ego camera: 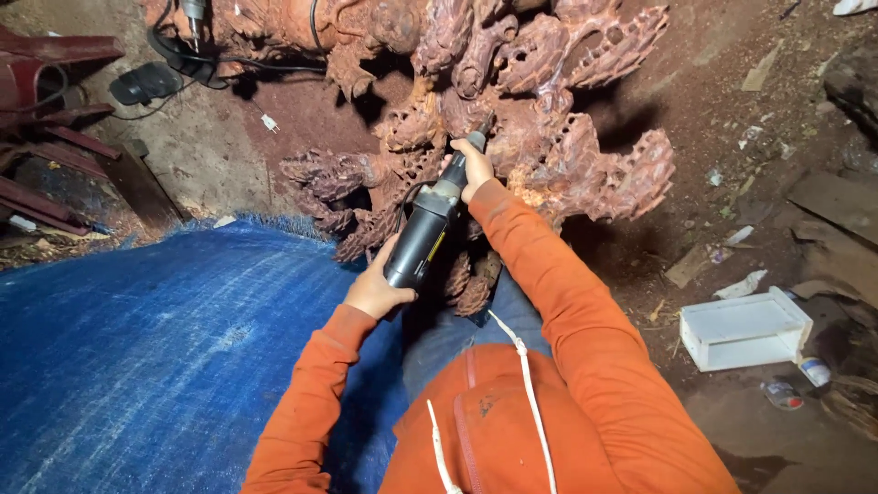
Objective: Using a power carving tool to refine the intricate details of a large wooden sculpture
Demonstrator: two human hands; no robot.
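Both hands grip a black power tool (422,233) near the middle of the frame. The left hand (375,291) is wrapped around the thick rear end of its body, and the right hand (472,170) is closed around the narrow front neck, just above. The tool's tip rests against a gnarled, reddish piece of carved wood (512,119) that fills the upper middle of the frame and lies on the dirt floor (722,101). Orange sleeves (558,302) run down to the lower edge. A blue mat (137,348) covers the lower left. A white box (743,329) lies on its side at the right, well apart from the hands. Black cables (197,64) and a second tool sit at the upper left.
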